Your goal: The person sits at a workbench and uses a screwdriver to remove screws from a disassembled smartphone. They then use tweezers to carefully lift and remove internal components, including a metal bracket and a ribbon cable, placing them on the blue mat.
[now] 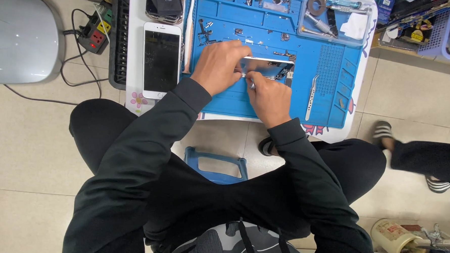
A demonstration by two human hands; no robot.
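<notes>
We see the left hand (218,65) clamped on the opened phone (267,69), long axis running sideways; right hand (269,97) pinches a small tool at its near edge.

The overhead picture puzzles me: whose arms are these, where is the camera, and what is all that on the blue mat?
The camera sits on a person's head and looks straight down, so you see their own arms in black sleeves. The left hand and the right hand meet over an opened phone body, which lies on a blue work mat on a small white table. The right hand seems to pinch a thin tool, too small to identify. Beside the mat lie a white phone, screen up, and on the mat a pair of tweezers. A clear tray holds more tools.
</notes>
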